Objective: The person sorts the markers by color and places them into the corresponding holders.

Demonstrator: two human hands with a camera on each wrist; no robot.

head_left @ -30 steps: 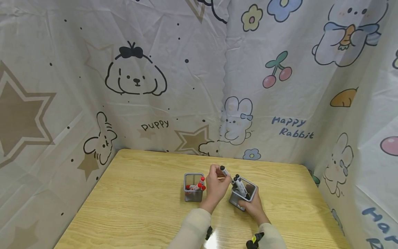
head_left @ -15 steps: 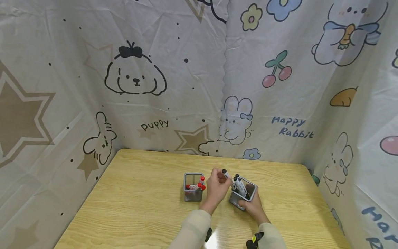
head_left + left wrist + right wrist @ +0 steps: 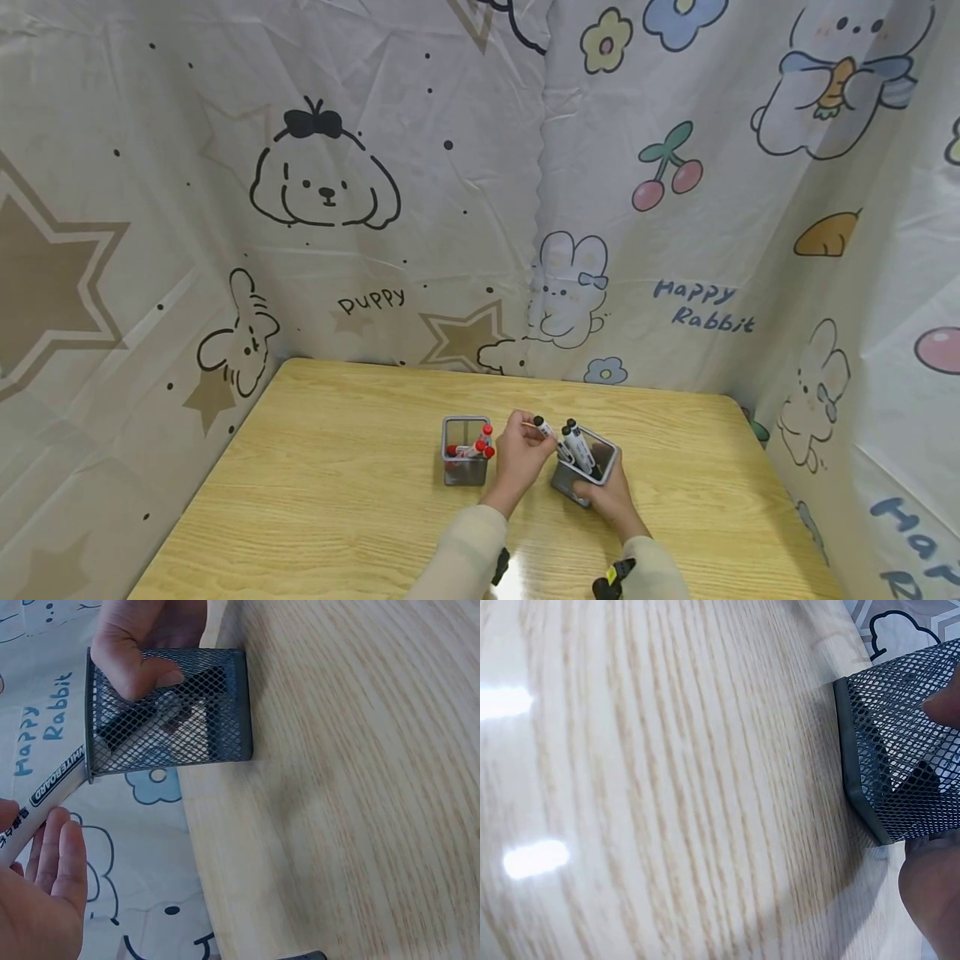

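Note:
In the head view my left hand (image 3: 522,460) pinches a black-capped whiteboard marker (image 3: 543,428), cap end up and slanted. Its lower end reaches past the rim into a dark mesh pen holder (image 3: 570,481), as the left wrist view shows with the marker's printed barrel (image 3: 56,784). My right hand (image 3: 617,496) grips that holder from the right, thumb across the mesh, and keeps it tilted to the left. More black-capped markers (image 3: 577,446) lean inside it. In the right wrist view the holder's base (image 3: 851,761) is close over the table.
A second mesh pen holder (image 3: 465,472) stands upright left of my left hand, with several red-capped markers (image 3: 472,450) inside. The wooden table (image 3: 337,483) ends at a printed cloth (image 3: 450,208) hung behind and along the sides.
My left hand has moved down slightly, and the marker in it has slid deeper into the tilted pen holder. The right hand and its holder have stayed nearly still.

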